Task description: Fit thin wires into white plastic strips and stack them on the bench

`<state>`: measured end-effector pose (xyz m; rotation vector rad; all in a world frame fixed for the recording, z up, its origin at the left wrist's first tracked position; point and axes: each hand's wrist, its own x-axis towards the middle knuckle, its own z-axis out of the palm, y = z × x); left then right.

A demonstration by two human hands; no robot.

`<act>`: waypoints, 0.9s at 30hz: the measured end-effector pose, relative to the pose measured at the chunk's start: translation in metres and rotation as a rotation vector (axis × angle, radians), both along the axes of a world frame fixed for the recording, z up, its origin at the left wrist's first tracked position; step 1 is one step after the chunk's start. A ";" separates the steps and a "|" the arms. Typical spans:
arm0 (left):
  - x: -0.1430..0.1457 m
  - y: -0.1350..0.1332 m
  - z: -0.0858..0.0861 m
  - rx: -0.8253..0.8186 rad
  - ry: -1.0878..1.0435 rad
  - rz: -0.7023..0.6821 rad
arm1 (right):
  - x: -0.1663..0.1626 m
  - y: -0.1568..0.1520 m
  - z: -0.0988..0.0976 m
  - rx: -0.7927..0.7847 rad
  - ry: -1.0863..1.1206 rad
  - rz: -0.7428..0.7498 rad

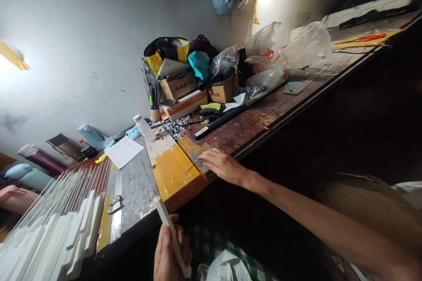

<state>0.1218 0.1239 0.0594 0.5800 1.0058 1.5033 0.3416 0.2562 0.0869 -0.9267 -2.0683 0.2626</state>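
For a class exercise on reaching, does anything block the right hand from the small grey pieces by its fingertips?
Nothing visible stands between the right hand and the small grey pieces; whether they touch is unclear.

A plain grey wall [82,52] stands on the far side, smudged dark at the left. Bright light falls on it at the far left and again toward the far right. A long, scuffed dark-red workbench [244,127] runs along it; the space below, near right, is deep in shadow.

Partly legible "力胶" on cardboard box [178,86], "力胶" again on second box [223,91]
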 end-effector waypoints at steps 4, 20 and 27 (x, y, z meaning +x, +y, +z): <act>-0.002 -0.002 -0.016 -0.138 0.066 -0.059 | -0.004 0.037 0.002 0.023 -0.051 0.067; 0.014 -0.018 -0.028 -0.310 0.192 -0.117 | -0.038 -0.056 0.018 -0.934 0.694 0.511; 0.017 -0.024 -0.031 -0.032 0.596 -0.082 | -0.036 -0.067 0.015 -0.920 0.986 0.283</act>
